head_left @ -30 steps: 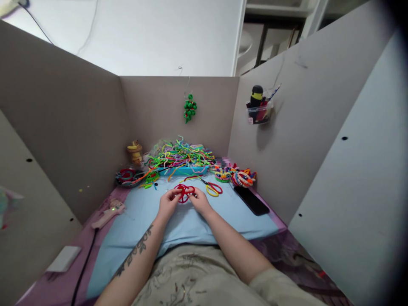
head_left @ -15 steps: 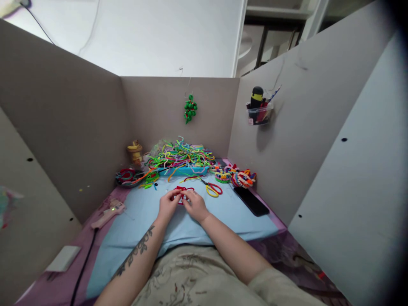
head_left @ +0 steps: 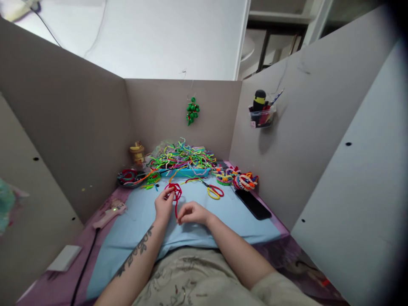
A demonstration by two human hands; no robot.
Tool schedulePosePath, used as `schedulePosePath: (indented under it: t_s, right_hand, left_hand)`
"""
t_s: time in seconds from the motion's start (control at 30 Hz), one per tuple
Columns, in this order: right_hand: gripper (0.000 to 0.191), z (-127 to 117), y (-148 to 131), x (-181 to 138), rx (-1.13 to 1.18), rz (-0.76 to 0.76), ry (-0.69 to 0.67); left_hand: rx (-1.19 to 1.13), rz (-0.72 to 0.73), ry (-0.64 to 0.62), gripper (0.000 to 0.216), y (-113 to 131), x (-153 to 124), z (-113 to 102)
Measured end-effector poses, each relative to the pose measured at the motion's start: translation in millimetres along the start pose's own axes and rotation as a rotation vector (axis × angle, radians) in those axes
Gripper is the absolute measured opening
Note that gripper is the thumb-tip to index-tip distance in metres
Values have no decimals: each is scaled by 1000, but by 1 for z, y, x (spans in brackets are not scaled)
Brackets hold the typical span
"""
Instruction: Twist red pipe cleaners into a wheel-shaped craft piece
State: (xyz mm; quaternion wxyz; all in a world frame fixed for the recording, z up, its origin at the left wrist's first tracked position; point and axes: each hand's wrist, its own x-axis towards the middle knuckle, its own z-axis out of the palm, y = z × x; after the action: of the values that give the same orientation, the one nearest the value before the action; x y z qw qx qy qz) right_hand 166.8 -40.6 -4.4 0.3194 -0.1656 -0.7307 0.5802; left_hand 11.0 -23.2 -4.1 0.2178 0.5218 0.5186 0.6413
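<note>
My left hand (head_left: 164, 205) pinches a looped red pipe cleaner shape (head_left: 177, 192) just over the blue cloth (head_left: 143, 229). From the loops a red strand hangs down toward me. My right hand (head_left: 194, 213) is closed at the fingertips around the lower end of that strand. Beyond the hands, to the right, lie scissors (head_left: 214, 191) with one red and one yellow handle. A short red and yellow-green stem (head_left: 194, 180) rests near their tips.
At the back, a blue tray (head_left: 185, 172) is heaped with colourful pipe cleaners (head_left: 188, 155). A phone (head_left: 253, 205) and finished fuzzy pieces (head_left: 245, 181) lie right. A pink glue gun (head_left: 110, 213) with a black cord lies left. Grey panels (head_left: 181, 123) enclose three sides.
My hands have parted. The left has shifted slightly left with the red loops, while the right has come down toward me, drawing out the red strand's end.
</note>
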Motion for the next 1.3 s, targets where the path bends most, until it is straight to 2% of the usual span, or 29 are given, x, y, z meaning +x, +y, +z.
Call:
schedulePosePath:
  t_s: [0.03,0.07,0.1,0.2,0.23,0.3,0.5,0.7,0.97,1.17,1.3]
  right_hand:
    - [29,-3,0,0,77,34,-24]
    - [33,-6,1,1,113,42,13]
    - [34,-9,2,3,106,27,120]
    - [29,-18,10,9,-73,-82,642]
    - [26,-19,12,11,-145,-112,771]
    - [18,-20,15,14,-282,-145,895]
    - [6,-14,12,12,-612,-203,905]
    - [8,-16,8,9,-741,-242,967]
    - [10,-16,15,10,-697,-227,952]
    - [15,-23,23,15,-500,-45,917]
    - [13,-27,29,18,-373,-55,873]
  left_hand:
    - [-2,3,8,27,0,0,-1]
    - [-8,1,3,28,1,0,-1]
    - [-19,-5,-8,28,1,0,0]
    - [-66,-25,-76,29,1,-1,2]
    - [-77,-31,-101,29,0,-1,3]
    - [-92,-35,-143,28,0,-2,5]
    - [-105,-19,-253,25,1,-5,8]
    - [-79,-20,-330,24,5,-8,8]
    - [-35,18,-310,23,11,-9,6]
    - [-1,47,-328,23,13,-10,5]
    - [31,65,-341,21,12,-10,5]
